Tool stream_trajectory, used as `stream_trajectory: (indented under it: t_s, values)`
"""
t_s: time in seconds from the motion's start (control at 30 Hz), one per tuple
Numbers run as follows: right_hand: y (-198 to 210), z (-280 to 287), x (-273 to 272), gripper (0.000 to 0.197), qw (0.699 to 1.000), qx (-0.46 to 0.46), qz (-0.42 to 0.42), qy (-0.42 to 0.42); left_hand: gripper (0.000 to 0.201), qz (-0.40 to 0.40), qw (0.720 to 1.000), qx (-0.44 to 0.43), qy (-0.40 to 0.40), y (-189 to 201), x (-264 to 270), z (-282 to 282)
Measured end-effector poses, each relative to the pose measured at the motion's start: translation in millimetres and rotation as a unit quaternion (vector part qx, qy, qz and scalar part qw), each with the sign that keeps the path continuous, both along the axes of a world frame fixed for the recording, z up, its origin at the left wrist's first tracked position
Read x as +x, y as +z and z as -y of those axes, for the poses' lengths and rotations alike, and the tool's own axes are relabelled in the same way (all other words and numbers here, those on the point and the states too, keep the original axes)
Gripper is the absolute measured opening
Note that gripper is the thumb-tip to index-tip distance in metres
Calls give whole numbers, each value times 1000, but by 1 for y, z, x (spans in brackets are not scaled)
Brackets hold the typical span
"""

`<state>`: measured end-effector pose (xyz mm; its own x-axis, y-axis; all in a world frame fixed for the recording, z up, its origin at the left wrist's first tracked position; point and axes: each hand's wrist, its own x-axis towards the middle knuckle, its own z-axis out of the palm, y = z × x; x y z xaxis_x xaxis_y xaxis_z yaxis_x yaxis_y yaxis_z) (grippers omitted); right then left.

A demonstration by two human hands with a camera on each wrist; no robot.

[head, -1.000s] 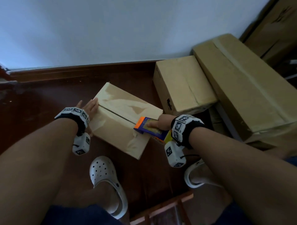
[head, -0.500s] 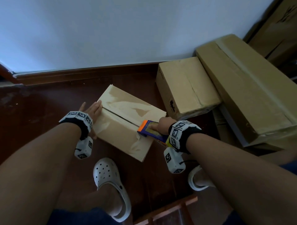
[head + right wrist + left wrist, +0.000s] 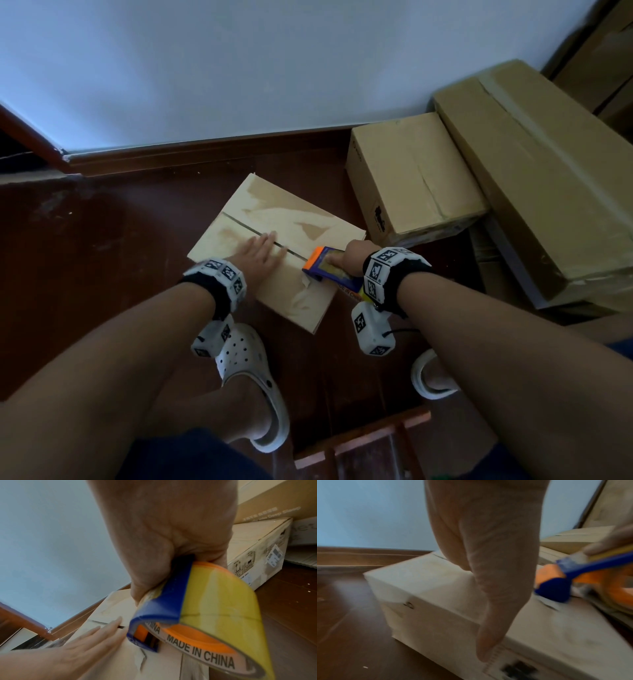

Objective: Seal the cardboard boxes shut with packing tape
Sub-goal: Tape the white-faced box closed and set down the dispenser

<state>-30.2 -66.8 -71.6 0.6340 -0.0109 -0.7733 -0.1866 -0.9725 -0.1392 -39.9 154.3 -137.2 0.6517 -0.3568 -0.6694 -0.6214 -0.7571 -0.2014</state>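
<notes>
- The small box (image 3: 274,246) is sitting on the dark floor (image 3: 102,257), its top seam showing.
- The left hand (image 3: 258,255) is lying flat across the seam, fingers straight.
- The right hand (image 3: 349,257) is gripping the tape dispenser (image 3: 330,269) at the box's right edge.
- Two bigger boxes (image 3: 421,178) are standing far right.

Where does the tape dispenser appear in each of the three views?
Head view: tape dispenser at centre, at the small box's right end, gripped by the right hand.
Left wrist view: right edge, blue and orange.
Right wrist view: lower centre, the yellow roll largest.
Shared landmark: the flap seam of the small box.
</notes>
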Motion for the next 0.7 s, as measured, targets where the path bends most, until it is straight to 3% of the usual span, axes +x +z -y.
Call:
stream_trajectory:
  t_s: [0.13,0.43,0.7]
  values:
    - [-3,3,-3,54,1000,13,7,-17,138,6,1000,-12,-22,-9,-19,23]
    - [-14,-31,9,51,996,64,44,-39,121,32,999,-4,-24,-4,7,-22]
    - [-15,-82,54,51,997,62,33,-14,133,-30,997,-23,70,-5,50,-68]
